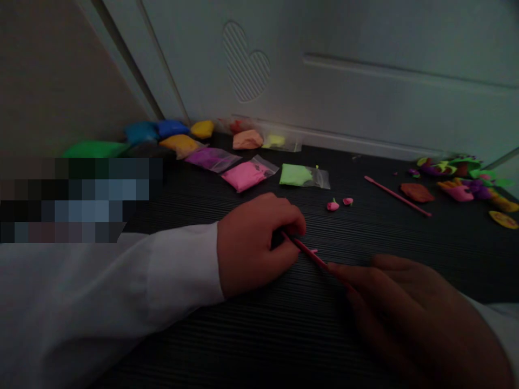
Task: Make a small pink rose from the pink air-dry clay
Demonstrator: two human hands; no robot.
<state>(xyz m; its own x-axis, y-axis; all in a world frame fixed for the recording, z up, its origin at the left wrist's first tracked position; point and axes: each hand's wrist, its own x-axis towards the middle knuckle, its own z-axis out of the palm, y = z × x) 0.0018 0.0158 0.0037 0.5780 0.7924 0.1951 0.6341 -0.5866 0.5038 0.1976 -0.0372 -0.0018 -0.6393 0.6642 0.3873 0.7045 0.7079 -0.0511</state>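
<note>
Pink stick (311, 256) is pinched in my right hand (409, 302), its tip within my curled left hand (255, 248). Whether that one grips anything, I can't tell

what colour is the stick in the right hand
Pinkish red; the stick shows best in the head view.

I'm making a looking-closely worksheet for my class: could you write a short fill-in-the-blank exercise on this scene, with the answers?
1. The left hand is curled near the tip of a thin stick held in the ____.
2. Immediately right of the pink bag, the next bag is coloured ____.
3. The small pink buds left of the loose stick number ____.
4. The ridged shape on the white panel is a ____.

Missing words: right hand; green; two; heart.
</note>
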